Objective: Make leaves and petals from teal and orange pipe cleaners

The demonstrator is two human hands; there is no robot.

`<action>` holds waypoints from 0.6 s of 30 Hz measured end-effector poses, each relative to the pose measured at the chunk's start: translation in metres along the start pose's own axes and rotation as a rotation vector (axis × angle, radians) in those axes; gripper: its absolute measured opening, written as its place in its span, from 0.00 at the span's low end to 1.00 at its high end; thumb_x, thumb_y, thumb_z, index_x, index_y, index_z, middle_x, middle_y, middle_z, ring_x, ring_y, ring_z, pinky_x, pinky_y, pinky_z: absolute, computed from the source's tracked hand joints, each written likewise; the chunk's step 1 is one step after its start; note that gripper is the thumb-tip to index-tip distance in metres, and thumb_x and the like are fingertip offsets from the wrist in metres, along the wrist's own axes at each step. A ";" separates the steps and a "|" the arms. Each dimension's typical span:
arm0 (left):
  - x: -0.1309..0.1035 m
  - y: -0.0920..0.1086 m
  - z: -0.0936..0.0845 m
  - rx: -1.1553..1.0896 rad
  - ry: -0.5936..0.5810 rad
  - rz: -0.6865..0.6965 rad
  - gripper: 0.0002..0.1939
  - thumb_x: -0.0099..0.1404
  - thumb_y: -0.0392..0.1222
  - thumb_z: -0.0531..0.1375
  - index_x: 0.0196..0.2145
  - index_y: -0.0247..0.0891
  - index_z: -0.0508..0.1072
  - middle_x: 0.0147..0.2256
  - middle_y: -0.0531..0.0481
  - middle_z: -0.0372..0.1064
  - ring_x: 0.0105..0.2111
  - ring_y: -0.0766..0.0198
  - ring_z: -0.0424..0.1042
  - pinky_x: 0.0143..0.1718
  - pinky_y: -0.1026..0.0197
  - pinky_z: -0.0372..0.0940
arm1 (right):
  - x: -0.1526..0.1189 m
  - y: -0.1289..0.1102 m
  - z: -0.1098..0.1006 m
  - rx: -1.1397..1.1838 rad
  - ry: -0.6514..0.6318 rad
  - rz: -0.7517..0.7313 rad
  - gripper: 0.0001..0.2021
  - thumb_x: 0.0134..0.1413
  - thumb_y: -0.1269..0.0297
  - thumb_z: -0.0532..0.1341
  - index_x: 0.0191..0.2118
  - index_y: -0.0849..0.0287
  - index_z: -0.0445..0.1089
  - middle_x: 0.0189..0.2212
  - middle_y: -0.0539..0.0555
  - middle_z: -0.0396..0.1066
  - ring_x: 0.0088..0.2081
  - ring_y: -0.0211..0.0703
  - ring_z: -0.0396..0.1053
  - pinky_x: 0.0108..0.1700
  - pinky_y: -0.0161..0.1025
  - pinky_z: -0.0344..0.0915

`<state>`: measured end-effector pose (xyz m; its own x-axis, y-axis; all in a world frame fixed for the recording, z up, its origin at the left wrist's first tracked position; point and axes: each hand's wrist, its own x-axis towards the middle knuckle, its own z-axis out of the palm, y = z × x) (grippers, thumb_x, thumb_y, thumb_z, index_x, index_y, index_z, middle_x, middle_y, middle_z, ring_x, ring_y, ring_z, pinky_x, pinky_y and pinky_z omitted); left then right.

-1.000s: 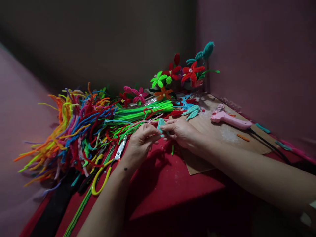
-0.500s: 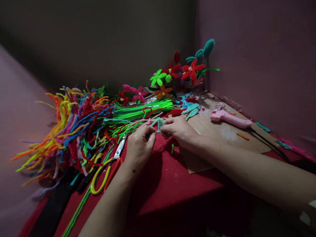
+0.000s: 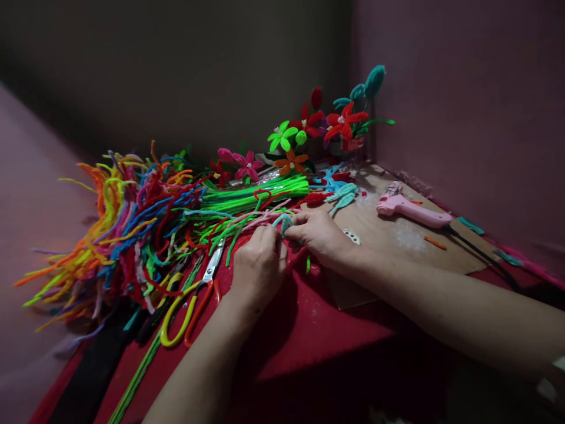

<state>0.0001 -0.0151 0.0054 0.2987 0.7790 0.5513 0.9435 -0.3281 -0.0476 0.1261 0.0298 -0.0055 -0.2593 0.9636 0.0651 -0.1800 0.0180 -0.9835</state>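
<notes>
Between my hands a light-blue pipe cleaner (image 3: 286, 222) curves up in a bent loop. My left hand (image 3: 260, 259) is closed at its lower left end, the fingertips partly hidden behind the knuckles. Pinched from the right, the same piece sits in the fingertips of my right hand (image 3: 315, 235). Just beyond my fingers lie loose pink and green pipe cleaners (image 3: 238, 227). Scissors (image 3: 194, 309) with yellow and orange handles rest left of my left wrist. A small green scrap (image 3: 308, 265) lies on the red tabletop (image 3: 318, 330) below my right hand.
A heap of multicoloured pipe cleaners (image 3: 119, 235) spreads at left, beside a green bundle (image 3: 265, 191). Finished pipe-cleaner flowers (image 3: 291, 162) stand at the back. On the cardboard (image 3: 379, 235) at right lies a pink glue gun (image 3: 412, 211) with a black cord. Light-blue petals (image 3: 342, 197) lie behind my right hand.
My left hand has turned and moved right, closer to my right hand. The light-blue piece has gone from a pointed fold to a rounder curve.
</notes>
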 end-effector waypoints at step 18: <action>-0.002 0.008 -0.001 0.302 0.098 0.014 0.08 0.62 0.37 0.50 0.30 0.35 0.67 0.25 0.46 0.65 0.21 0.63 0.64 0.20 0.62 0.48 | -0.007 -0.003 0.004 0.139 -0.085 -0.102 0.03 0.38 0.73 0.56 0.20 0.62 0.66 0.19 0.47 0.64 0.23 0.33 0.60 0.29 0.33 0.60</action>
<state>0.0071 -0.0195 0.0048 0.3100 0.7156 0.6259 0.9440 -0.1533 -0.2923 0.1249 0.0215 -0.0022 -0.3109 0.9326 0.1832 -0.3377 0.0718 -0.9385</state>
